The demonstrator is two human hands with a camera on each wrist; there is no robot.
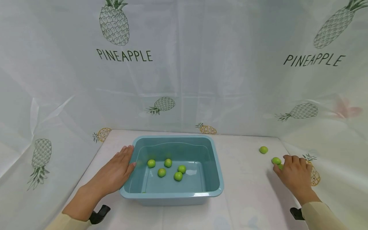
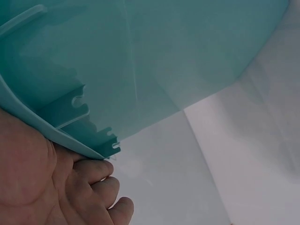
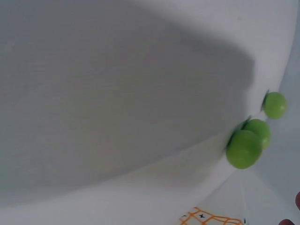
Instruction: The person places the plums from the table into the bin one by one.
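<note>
A blue-green plastic tub (image 1: 172,195) stands on the table with several small green limes (image 1: 162,172) inside. My left hand (image 1: 116,171) lies along the tub's left rim, its fingers extended and the thumb at the edge; from the left wrist view, the palm is against the rim (image 2: 51,133). At the table's right side, my right hand (image 1: 296,174) hovers by a lime (image 1: 280,166) that its thumb and fingers partly hide. Another lime (image 1: 276,160) sits right beside that one, and a third (image 1: 263,149) lies farther back. The right wrist view shows all three, the nearest lime (image 3: 244,149) apart from the fingertips.
A white cloth (image 1: 241,179) covers the table. Pale sheeting (image 1: 218,70) with pineapple prints hangs at the back and along both sides, close to the table's edges. Dark wrist straps (image 1: 99,214) show at both cuffs.
</note>
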